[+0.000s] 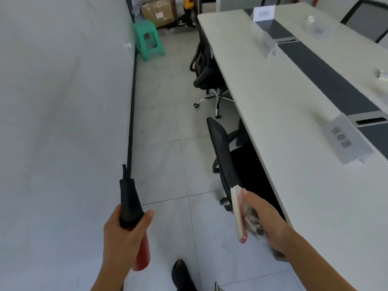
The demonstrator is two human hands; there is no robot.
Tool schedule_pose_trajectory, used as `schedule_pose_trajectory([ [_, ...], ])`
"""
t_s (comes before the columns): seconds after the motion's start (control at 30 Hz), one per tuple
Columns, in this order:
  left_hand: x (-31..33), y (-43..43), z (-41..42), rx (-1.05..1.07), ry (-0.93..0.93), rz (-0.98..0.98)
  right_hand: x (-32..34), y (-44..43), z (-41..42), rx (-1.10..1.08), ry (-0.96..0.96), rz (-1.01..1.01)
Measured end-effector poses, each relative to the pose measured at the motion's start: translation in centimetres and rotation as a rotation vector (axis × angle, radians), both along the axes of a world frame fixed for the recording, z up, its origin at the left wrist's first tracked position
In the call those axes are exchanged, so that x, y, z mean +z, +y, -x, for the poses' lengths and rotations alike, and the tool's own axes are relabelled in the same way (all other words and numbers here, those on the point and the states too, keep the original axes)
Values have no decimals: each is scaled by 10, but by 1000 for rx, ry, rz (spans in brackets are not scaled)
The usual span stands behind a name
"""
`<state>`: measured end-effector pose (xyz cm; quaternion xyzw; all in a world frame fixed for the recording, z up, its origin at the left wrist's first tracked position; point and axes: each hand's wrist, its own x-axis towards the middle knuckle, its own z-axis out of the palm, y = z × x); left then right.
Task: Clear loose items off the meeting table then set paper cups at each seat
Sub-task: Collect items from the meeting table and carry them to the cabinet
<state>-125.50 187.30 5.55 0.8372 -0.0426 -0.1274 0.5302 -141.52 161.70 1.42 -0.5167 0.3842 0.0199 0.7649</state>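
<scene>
My left hand (pixel 121 234) grips a red bottle-shaped object with a black tapered top (pixel 131 208), held upright over the floor left of the table. My right hand (pixel 266 219) holds a thin notebook with a pink edge (pixel 237 213) together with a crinkled clear wrapper (pixel 253 222), just off the near left edge of the long white meeting table (pixel 283 127). Name cards (pixel 346 141) (pixel 267 45) (pixel 263 13) stand on the table. A small crumpled item (pixel 383 75) lies at the right edge of the view.
Two black office chairs (pixel 225 156) (pixel 204 70) are tucked along the table's left side, another (pixel 365 19) at the far right. A white wall runs on the left. A green plastic stool (pixel 148 39) and a cardboard box (pixel 157 11) stand at the far end. My shoe (pixel 181 274) is below.
</scene>
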Motion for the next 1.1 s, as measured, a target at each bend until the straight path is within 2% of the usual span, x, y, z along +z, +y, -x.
schedule_pose_trajectory([
  [0.2, 5, 16, -108, 23, -9, 15, 1, 5, -110, 52, -5, 59],
  [0.37, 6, -10, -202, -17, -23, 2, 2, -8, -180, 15, 8, 60],
  [0.6, 1, -93, -325, -54, -22, 17, -4, -94, -302, 43, 76, 117],
  [0.73, 6, -129, -399, 22, -16, 5, 7, -151, -399, 76, 84, 145],
  [0.87, 10, -152, -468, 118, -23, -6, 25, -201, -498, 63, 40, 255],
  [1.1, -9, -198, -615, 230, 3, 37, 33, -258, -654, 45, -10, 280],
])
